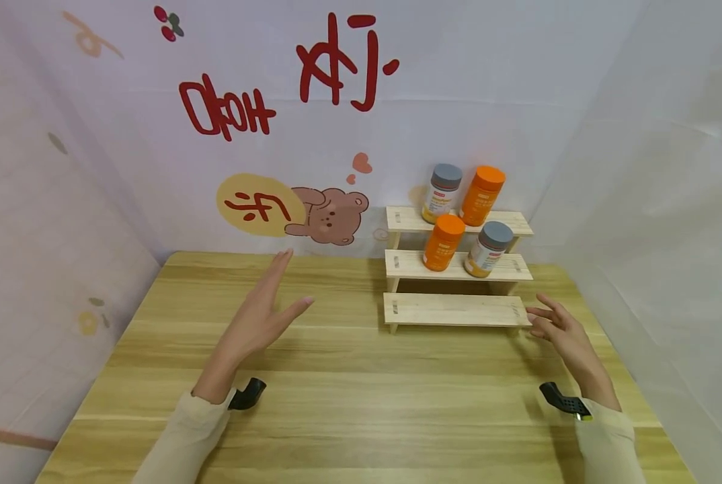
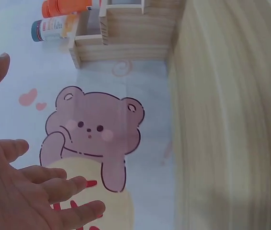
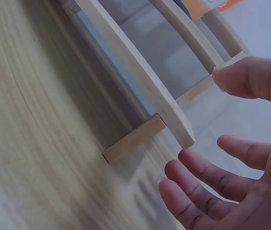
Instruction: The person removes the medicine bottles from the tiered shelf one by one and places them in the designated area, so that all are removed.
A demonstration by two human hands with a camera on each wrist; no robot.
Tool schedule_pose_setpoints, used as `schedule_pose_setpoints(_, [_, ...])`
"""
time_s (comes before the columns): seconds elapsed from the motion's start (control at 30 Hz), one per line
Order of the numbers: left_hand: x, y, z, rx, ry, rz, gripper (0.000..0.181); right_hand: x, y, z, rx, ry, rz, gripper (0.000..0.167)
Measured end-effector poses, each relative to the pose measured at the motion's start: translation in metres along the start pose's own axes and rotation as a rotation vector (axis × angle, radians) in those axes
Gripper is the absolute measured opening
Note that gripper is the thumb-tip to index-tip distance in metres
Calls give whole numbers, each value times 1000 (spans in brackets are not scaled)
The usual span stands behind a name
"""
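A three-tier wooden rack [image 1: 458, 310] stands at the table's back right. Its top tier holds a grey-lidded jar [image 1: 442, 193] and an orange jar [image 1: 483, 195]; on the middle tier are another orange jar [image 1: 444, 243] and another grey-lidded jar [image 1: 488, 249]. The lowest tier is bare. My right hand [image 1: 569, 339] is beside the right end of that tier, fingers relaxed around the board's corner; in the right wrist view the fingertips are very near the board [image 3: 145, 81], and contact is unclear. My left hand [image 1: 255, 326] hovers left of the rack, fingers extended, holding nothing.
Behind the table [image 1: 337, 403] hangs a pale cloth [image 1: 488, 81] with red characters and a pink bear [image 1: 337, 216]. More pale cloth closes off both sides. A black wrist mount [image 1: 248, 394] sits on the left wrist, another [image 1: 563, 401] on the right.
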State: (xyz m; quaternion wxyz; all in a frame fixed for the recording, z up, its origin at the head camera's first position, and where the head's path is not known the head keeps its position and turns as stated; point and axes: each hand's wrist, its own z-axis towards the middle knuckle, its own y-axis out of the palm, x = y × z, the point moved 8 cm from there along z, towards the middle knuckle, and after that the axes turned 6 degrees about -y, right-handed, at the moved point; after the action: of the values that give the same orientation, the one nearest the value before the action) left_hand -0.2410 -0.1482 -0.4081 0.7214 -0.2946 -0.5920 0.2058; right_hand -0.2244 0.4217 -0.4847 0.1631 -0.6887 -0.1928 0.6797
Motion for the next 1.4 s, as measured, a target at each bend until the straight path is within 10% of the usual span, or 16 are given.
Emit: schedule_pose_setpoints(1.4, [78, 60, 72, -53, 138, -237, 80, 4, 9, 24, 16, 37, 20, 70])
